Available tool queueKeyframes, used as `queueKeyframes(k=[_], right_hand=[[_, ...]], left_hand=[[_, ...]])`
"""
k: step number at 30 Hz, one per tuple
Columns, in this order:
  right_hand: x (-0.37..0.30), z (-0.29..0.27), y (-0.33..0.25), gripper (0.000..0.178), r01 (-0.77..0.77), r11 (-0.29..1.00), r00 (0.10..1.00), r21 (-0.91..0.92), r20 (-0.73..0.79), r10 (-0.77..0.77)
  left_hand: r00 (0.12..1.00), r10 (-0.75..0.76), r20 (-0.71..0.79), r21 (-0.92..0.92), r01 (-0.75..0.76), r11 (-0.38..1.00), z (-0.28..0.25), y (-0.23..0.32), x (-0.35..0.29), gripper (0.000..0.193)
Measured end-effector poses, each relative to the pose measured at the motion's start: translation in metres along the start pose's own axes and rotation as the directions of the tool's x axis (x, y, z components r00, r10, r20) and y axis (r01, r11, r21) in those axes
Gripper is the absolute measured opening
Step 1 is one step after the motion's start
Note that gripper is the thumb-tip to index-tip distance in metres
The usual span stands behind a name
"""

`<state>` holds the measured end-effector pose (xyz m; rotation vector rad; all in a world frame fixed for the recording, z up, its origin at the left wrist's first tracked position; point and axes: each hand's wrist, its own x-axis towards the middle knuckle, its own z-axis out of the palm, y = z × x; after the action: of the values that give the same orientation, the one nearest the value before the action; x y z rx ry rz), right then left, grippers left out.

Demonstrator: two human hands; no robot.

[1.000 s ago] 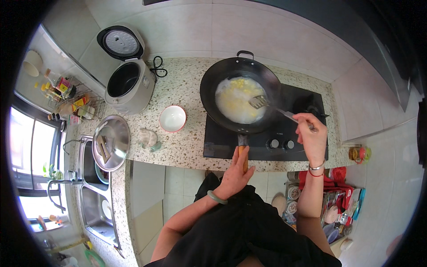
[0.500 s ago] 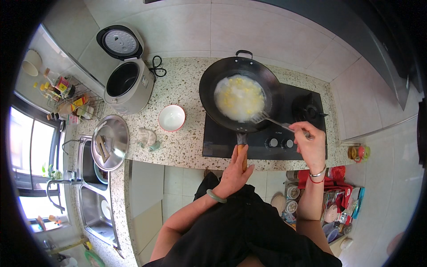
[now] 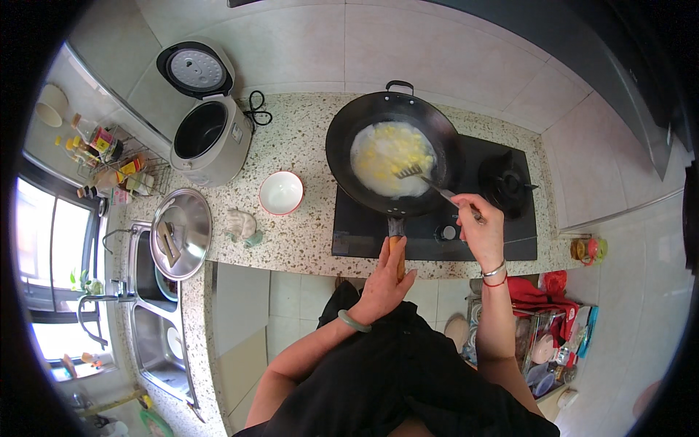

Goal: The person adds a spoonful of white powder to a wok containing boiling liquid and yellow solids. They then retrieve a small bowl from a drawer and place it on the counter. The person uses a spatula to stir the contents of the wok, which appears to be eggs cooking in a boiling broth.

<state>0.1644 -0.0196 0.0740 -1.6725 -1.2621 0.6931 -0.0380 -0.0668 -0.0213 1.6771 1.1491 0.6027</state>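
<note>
A black wok (image 3: 348,171) stands on the left side of the black gas stove (image 3: 364,242). In it lies a pool of whitish liquid with yellow bits (image 3: 389,153) that look like egg. My left hand (image 3: 384,285) is closed round the wok's wooden handle (image 3: 396,251). With my right hand (image 3: 480,227) I grip the handle of a slotted metal spatula (image 3: 411,172). Its slotted head dips into the near right part of the white and yellow food. The food hides the head's front edge in part.
Left of the wok are a white bowl (image 3: 282,194) and an open rice cooker (image 3: 215,156). A steel lid (image 3: 180,244) lies near the sink (image 3: 156,339). The free burner (image 3: 504,186) is at right. A range hood (image 3: 619,87) hangs above.
My right hand has moved left with the spatula, whose head has gone from the food's near edge further into it. My left hand and the wok stay put.
</note>
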Motion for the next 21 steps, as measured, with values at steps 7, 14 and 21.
queueKeyframes(k=[7, 14, 21], right_hand=[[0.005, 0.010, 0.001, 0.015, -0.015, 1.000, 1.000, 0.020, 0.016, 0.015], [0.015, 0.018, 0.007, 0.016, 0.012, 0.998, 0.999, 0.060, 0.043, -0.015], [0.025, 0.032, 0.011, 0.015, 0.020, 0.993, 0.998, 0.116, 0.058, -0.027]], left_hand=[[0.999, 0.035, -0.033, 0.001, -0.035, 0.999, 0.002, -0.001, 0.000, 0.073], [1.000, 0.020, -0.021, -0.002, -0.020, 1.000, 0.001, 0.000, 0.000, 0.072], [1.000, 0.012, -0.023, -0.004, -0.012, 1.000, 0.001, 0.001, 0.000, 0.072]])
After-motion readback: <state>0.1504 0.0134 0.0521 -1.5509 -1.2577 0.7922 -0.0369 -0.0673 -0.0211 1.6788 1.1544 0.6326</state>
